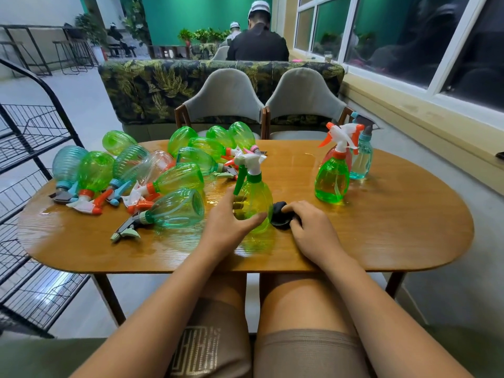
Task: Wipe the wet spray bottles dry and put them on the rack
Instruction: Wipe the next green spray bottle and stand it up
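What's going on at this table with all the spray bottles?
A seated person's left hand grips an upright yellow-green spray bottle while the right hand holds a dark cloth beside it. Many more bottles lie piled on the table; three bottles stand at its right. The wire rack is at left.

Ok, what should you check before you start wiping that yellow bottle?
1. Left hand grips the yellow bottle: ok, it curls round the body.
2. Bottle stands upright on the table: ok.
3. Right hand has the black cloth: ok, its fingers are curled over it.
4. Cloth against the bottle: cannot tell, it lies right beside the base.
5. Bottle already dry: cannot tell.
6. Rack nearby: ok, it stands left of the table.
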